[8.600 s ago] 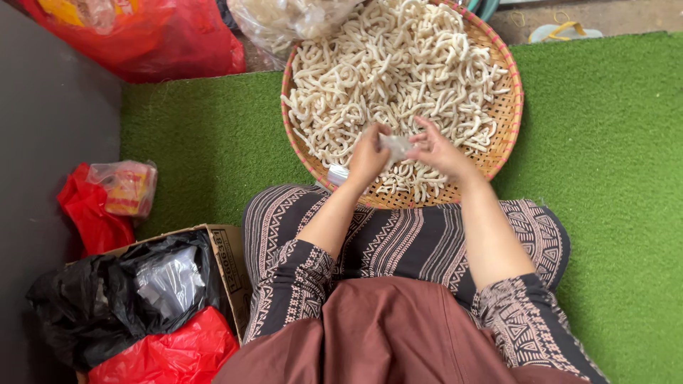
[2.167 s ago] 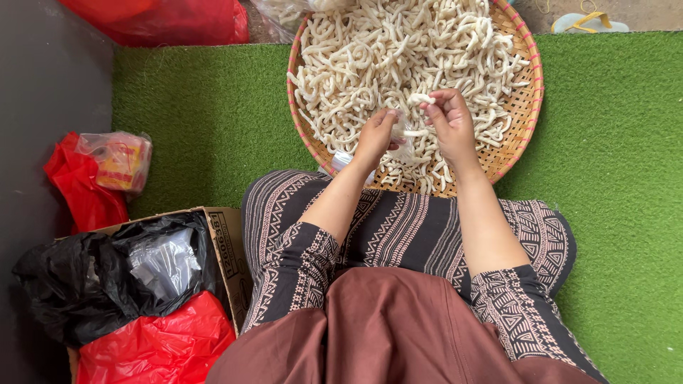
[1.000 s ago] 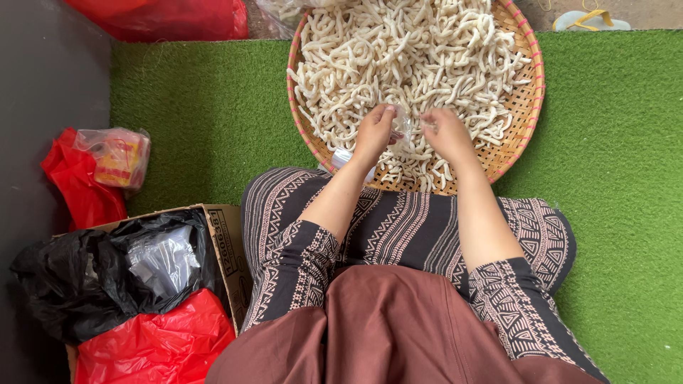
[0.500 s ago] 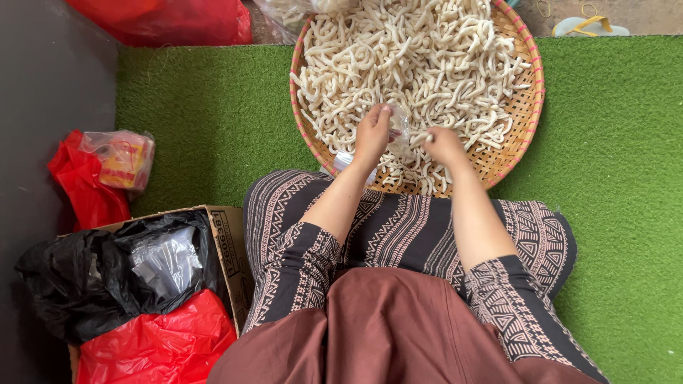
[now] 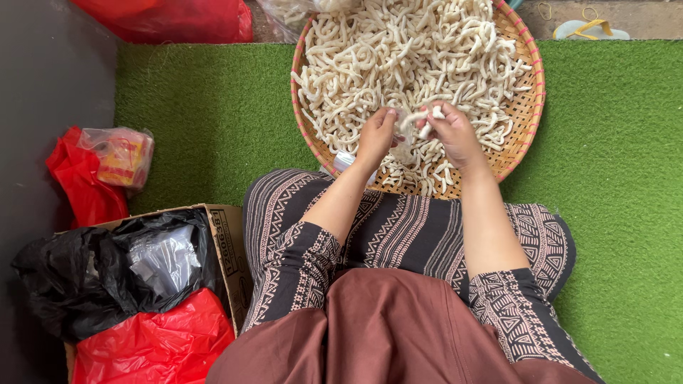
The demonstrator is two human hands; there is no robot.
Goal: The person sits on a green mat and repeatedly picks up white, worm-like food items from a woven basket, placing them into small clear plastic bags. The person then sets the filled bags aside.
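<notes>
Looking down, I see my left hand (image 5: 376, 135) and right hand (image 5: 455, 134) close together over the round woven basket (image 5: 528, 107), the right one pinching a few pale curly cracker pieces (image 5: 427, 121) beside a small clear bag (image 5: 403, 126) that the left one grips. The basket sits on the green mat (image 5: 612, 163) touching my knees. I think pieces could slip and fall on the mat if the bag mouth folds shut.

One basket (image 5: 530, 107), two hands (image 5: 376, 135), one box (image 5: 226, 245)
</notes>
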